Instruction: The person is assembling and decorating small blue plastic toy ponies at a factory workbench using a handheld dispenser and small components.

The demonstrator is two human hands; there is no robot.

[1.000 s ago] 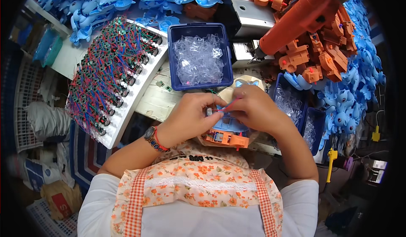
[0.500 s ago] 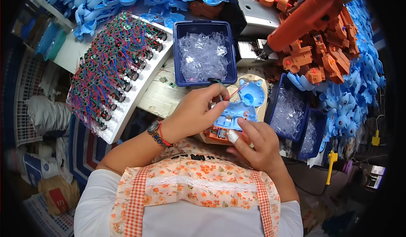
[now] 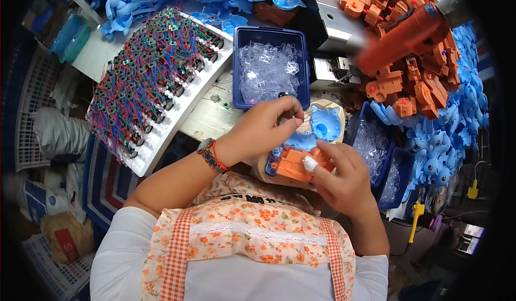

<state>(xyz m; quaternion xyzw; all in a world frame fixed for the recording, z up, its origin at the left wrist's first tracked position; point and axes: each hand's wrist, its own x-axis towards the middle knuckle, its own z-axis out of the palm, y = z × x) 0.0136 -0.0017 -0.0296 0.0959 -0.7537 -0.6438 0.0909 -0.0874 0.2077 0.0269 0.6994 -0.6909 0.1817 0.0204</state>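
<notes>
A light-blue animal-shaped toy shell half [image 3: 326, 122] lies hollow side up on a pale wooden-looking block [image 3: 337, 106] in front of me. My left hand [image 3: 269, 122] is over its left edge, thumb and forefinger pinched on thin wires that run toward the shell; the wires' far ends are hard to make out. My right hand [image 3: 344, 175], with white tape round one finger, grips an orange plastic housing [image 3: 293, 163] from the right. The housing's smooth closed side faces up, over the shell's near part, which it hides. Whether it is fully seated I cannot tell.
A white foam tray [image 3: 177, 105] of wired circuit boards stands at left. Dark-blue bins [image 3: 271, 30] of clear plastic pieces sit ahead and to the right. A red power screwdriver [image 3: 403, 40] hangs above piled orange housings [image 3: 384, 86]. Blue shells [image 3: 438, 140] heap at right.
The orange housing has been turned over, from inner parts showing to its smooth side up, and raised over the shell's near part. My left hand keeps its pinch. The whole view has shifted slightly.
</notes>
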